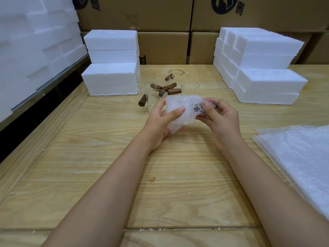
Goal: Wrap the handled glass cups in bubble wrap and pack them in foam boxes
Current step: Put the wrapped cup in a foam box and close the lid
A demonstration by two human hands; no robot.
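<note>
Left hand (160,120) grips the body of the clear glass cup bundled in translucent bubble wrap (176,105), with the thumb across the near face and the fingers curled behind. The right hand (220,114) pinches the loose wrap at the handle end, where the brown cylindrical handle (196,109) shows dimly through the plastic. The bundle hangs between the two hands, above the pale wooden surface (106,157) and not resting on it.

The step in hand looks like closing the wrap. To do it well, the left hand should hold the layers taut against the glass while the right hand folds the slack snugly over the handle, which juts out and is probably the part most easily knocked. A corner of wrap sticks out below the left palm and wants tucking in. Whether the rim is covered cannot be told.

Just beyond the hands stand the unwrapped glass cups with brown handles (174,91). Beyond and left of the left hand sits a stack of white foam boxes (110,79), and beyond and right of the right hand sits another stack of foam boxes (267,82). Flat sheets of bubble wrap (299,148) lie to the right of the right hand.
</note>
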